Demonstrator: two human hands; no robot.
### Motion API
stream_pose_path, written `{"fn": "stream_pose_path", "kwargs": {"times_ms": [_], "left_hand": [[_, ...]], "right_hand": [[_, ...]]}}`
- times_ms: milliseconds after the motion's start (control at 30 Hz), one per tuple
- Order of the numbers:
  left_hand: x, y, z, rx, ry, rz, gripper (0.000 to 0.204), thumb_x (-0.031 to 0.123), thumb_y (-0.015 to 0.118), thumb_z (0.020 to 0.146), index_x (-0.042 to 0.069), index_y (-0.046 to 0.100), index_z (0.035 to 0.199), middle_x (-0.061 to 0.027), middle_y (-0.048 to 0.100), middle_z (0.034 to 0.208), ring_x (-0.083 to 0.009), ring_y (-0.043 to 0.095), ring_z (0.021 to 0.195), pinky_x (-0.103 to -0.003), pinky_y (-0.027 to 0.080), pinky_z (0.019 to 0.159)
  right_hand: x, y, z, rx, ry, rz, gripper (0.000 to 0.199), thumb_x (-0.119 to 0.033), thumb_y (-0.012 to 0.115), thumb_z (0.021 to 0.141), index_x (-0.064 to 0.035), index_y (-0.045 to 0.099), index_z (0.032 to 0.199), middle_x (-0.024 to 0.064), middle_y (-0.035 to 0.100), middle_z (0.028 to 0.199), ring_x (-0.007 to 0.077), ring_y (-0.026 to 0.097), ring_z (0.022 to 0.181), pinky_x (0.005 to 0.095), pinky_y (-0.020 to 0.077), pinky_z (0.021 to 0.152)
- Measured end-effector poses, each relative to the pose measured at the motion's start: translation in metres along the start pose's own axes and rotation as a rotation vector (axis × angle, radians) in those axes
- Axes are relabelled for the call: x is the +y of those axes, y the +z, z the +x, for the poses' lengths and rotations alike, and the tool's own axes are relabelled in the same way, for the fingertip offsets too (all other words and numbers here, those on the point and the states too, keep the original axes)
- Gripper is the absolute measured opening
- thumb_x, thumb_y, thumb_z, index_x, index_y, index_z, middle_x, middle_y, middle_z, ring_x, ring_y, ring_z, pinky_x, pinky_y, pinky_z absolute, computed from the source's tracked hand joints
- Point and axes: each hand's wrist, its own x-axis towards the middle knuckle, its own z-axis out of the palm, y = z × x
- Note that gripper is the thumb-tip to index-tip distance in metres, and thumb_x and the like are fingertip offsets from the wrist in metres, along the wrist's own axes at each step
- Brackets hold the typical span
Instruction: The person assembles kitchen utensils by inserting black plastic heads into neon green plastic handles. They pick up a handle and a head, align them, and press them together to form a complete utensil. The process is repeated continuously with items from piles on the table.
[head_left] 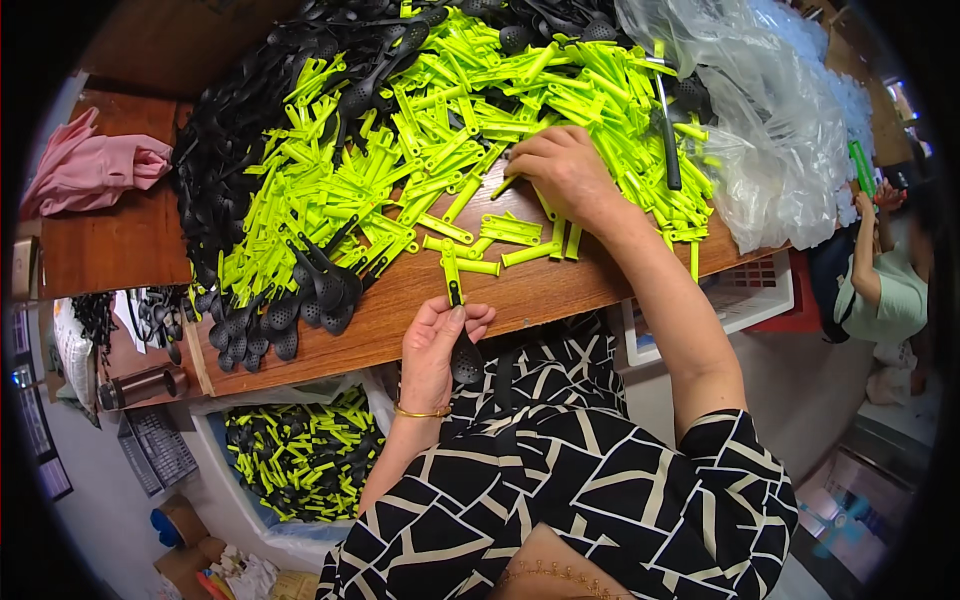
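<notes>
The left hand (432, 345) gripped a black slotted spoon (464, 358) with a lime handle sleeve (452, 272) at the table's near edge. The right hand (562, 172), fingers curled, picked among the loose sleeves (510, 230) farther back. These looked light, stiff and smooth, best pinched mid-length.

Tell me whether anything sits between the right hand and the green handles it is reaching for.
Nothing visible does. The right hand already rests on the green handles at the pile's edge, fingers touching one. The left hand holds a black slotted spoon with a green handle, apart from them.
</notes>
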Motion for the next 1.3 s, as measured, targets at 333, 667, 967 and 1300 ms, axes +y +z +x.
{"fn": "stream_pose_path", "kwargs": {"times_ms": [333, 667, 967, 1300], "left_hand": [[0.002, 0.001, 0.0, -0.01, -0.024, 0.007, 0.017, 0.013, 0.062, 0.109, 0.004, 0.06, 0.123, -0.0151, 0.077, 0.115, -0.0252, 0.075, 0.113, -0.035, 0.059, 0.099], [0.001, -0.001, 0.002, -0.015, -0.028, 0.003, 0.018, 0.013, 0.062, 0.109, 0.003, 0.059, 0.124, -0.0151, 0.077, 0.116, -0.0248, 0.075, 0.112, -0.034, 0.06, 0.097], [0.001, 0.0, 0.001, -0.003, -0.026, 0.017, 0.019, 0.015, 0.063, 0.109, 0.003, 0.06, 0.124, -0.0154, 0.076, 0.115, -0.0253, 0.075, 0.112, -0.034, 0.06, 0.097], [0.0, -0.002, 0.002, -0.009, -0.021, 0.019, 0.019, 0.016, 0.064, 0.109, 0.004, 0.06, 0.124, -0.0157, 0.076, 0.115, -0.0271, 0.076, 0.112, -0.036, 0.062, 0.096]], "right_hand": [[0.026, -0.017, -0.019, 0.117, 0.257, -0.269, 0.034, -0.023, 0.078, 0.089, -0.0275, 0.077, 0.123, 0.0046, 0.067, 0.141, 0.0312, 0.055, 0.138, 0.0525, 0.0358, 0.117], [0.024, -0.03, -0.05, 0.287, 0.267, -0.055, 0.033, -0.009, 0.075, 0.09, -0.0196, 0.077, 0.12, 0.0097, 0.073, 0.125, 0.0297, 0.067, 0.117, 0.0441, 0.0464, 0.102], [0.031, -0.036, -0.039, 0.355, 0.413, -0.269, 0.048, -0.015, 0.078, 0.09, -0.0188, 0.071, 0.137, 0.0094, 0.065, 0.141, 0.0306, 0.059, 0.124, 0.0453, 0.0429, 0.106], [-0.007, 0.003, 0.018, 0.087, 0.025, -0.06, 0.021, -0.011, 0.075, 0.086, -0.0179, 0.078, 0.106, -0.0014, 0.074, 0.113, 0.0233, 0.065, 0.112, 0.0399, 0.0474, 0.096]]}}
